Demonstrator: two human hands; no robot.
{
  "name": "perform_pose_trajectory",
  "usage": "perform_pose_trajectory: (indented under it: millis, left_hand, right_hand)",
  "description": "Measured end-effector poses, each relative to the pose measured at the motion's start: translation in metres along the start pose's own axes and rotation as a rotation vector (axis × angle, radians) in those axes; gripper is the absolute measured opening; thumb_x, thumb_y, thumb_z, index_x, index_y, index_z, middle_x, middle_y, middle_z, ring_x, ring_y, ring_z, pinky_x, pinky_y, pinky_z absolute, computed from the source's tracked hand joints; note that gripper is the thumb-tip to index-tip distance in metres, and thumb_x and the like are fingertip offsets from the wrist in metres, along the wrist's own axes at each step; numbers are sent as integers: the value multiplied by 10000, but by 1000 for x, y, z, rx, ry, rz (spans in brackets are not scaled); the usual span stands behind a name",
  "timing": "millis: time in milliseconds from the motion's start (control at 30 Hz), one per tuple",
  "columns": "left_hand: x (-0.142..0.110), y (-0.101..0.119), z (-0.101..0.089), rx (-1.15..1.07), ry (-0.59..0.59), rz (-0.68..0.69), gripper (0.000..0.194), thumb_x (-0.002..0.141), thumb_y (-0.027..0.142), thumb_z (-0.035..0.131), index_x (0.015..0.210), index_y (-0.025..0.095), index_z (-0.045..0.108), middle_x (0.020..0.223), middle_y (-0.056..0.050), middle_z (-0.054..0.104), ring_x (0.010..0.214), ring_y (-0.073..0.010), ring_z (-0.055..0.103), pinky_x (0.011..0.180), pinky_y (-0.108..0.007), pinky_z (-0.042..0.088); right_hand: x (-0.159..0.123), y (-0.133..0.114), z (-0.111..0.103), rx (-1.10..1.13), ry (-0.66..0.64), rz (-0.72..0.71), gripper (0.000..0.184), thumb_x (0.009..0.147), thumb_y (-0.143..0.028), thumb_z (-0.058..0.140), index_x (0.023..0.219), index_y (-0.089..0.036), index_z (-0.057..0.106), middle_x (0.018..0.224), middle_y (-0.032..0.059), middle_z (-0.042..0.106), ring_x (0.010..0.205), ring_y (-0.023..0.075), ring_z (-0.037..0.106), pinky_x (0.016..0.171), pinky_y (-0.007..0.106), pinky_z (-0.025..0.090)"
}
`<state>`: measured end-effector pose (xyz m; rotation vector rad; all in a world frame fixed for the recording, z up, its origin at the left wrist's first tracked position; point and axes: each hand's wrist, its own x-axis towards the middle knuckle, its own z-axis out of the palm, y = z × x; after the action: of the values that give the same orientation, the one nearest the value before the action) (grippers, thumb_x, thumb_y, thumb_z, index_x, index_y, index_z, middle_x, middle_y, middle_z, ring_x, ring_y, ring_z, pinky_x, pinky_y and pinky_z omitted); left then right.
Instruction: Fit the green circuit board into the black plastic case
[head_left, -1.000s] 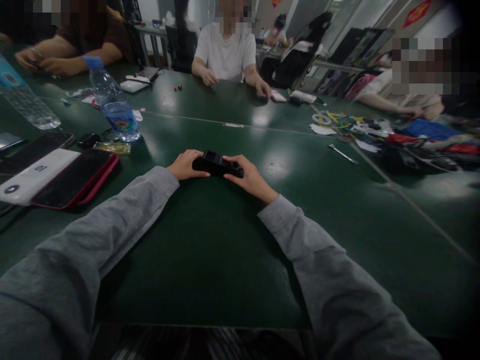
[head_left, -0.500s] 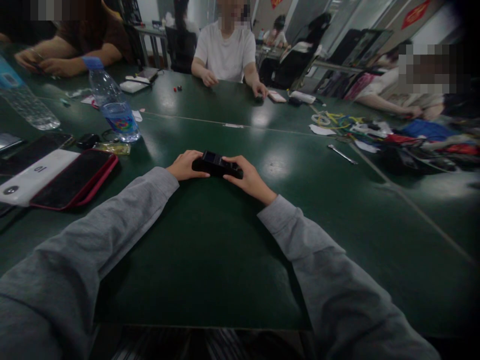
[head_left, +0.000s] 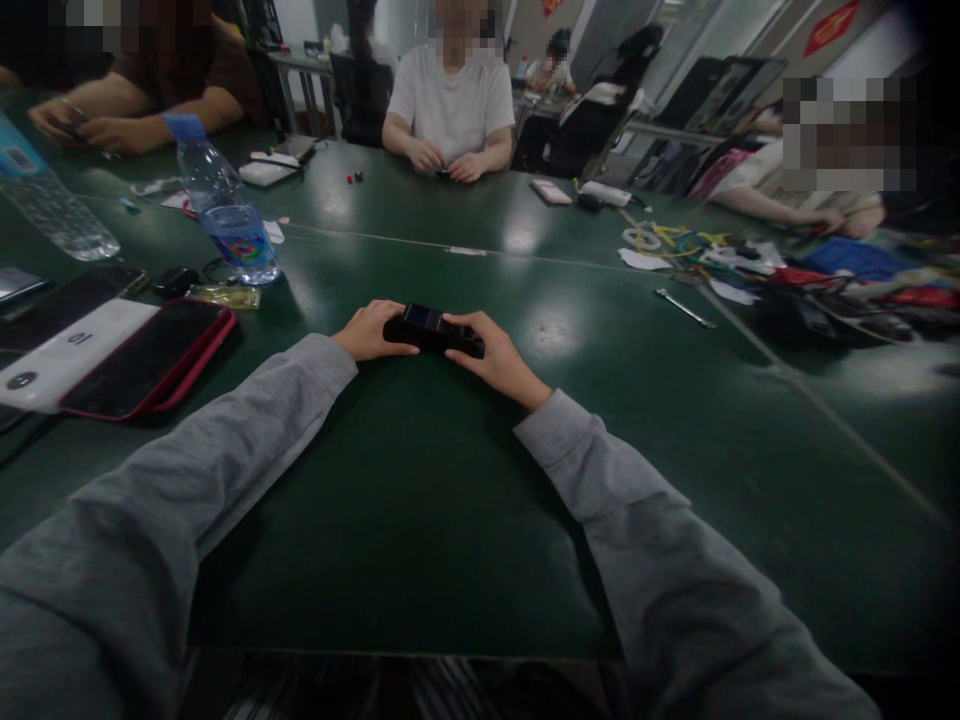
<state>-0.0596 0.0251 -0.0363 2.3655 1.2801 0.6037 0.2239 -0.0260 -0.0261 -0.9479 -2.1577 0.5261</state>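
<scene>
Between my two hands is a long black handheld device with a small dark screen (head_left: 421, 315), low over the dark green table (head_left: 405, 520). My left hand (head_left: 373, 332) grips its left end, thumb along the near side. At the other end, my right hand (head_left: 491, 350) has thumb and fingers closed on the body. The device's far side and the fingertips behind it are hidden. Whether it touches the tabletop I cannot tell.
Left of me are a water bottle (head_left: 232, 225), a white power bank (head_left: 82, 350) and a red-edged phone (head_left: 154, 360). A wrench (head_left: 684, 308) and a heap of cables (head_left: 840, 280) lie to the right. A person in a white T-shirt (head_left: 450, 100) sits opposite.
My hands and the device have stayed practically still. Across the table, the person in white has brought both hands together around a small dark object.
</scene>
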Motion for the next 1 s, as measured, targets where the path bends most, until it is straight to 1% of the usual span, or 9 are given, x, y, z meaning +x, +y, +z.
perform_pose_trajectory:
  millis: [167, 333, 433, 633, 767, 833, 1000]
  left_hand:
    - [0, -1, 0, 1, 8, 7, 770, 715, 669, 781, 1342, 245, 642, 1358, -126, 657, 1336, -381, 538, 1142, -571, 411]
    - [0, 0, -1, 11, -9, 2, 793, 721, 678, 766, 1349, 213, 634, 1381, -154, 645, 1338, -388, 538, 1149, -574, 410]
    - [0, 0, 0, 8, 12, 9, 780, 712, 671, 775, 1339, 228, 638, 1371, -136, 654, 1338, -381, 541, 1157, -568, 407]
    - [0, 0, -1, 4, 3, 19, 771, 713, 668, 771, 1342, 242, 639, 1359, -130, 661, 1339, -381, 541, 1153, -572, 410]
    - [-1, 2, -2, 17, -8, -9, 841, 715, 671, 764, 1373, 167, 622, 1400, -189, 627, 1362, -399, 525, 1167, -565, 407]
    - [-1, 4, -3, 16, -12, -13, 846, 722, 662, 764, 1375, 145, 619, 1399, -203, 624, 1365, -401, 522, 1173, -566, 404]
    - [-2, 4, -4, 3, -8, -4, 764, 721, 641, 788, 1341, 220, 636, 1379, -148, 649, 1369, -393, 520, 1165, -593, 409]
  right_hand:
    - [0, 1, -1, -24, -2, -22, 485, 911, -304, 718, 1384, -294, 609, 1249, 85, 655, 1136, 282, 652, 988, 514, 570]
    - [1, 4, 0, -31, 5, -38, 481, 911, -323, 735, 1379, -291, 625, 1274, 89, 673, 1166, 291, 656, 1039, 535, 548]
    - [1, 5, 0, -31, 0, -36, 481, 915, -341, 737, 1382, -307, 625, 1292, 86, 675, 1196, 297, 651, 1068, 548, 535]
    - [1, 5, -1, -58, -4, -37, 487, 925, -357, 735, 1396, -313, 618, 1312, 89, 673, 1180, 303, 659, 1058, 556, 546]
    - [2, 3, -3, -69, -20, -36, 490, 928, -335, 734, 1402, -307, 614, 1311, 91, 675, 1174, 302, 659, 1050, 551, 549]
    - [3, 2, -4, -75, -26, -35, 489, 928, -325, 734, 1402, -298, 615, 1307, 94, 675, 1170, 302, 660, 1044, 545, 553]
    - [2, -1, -5, -132, -41, -13, 499, 938, -327, 718, 1421, -328, 593, 1281, 86, 658, 1155, 301, 655, 1021, 546, 568]
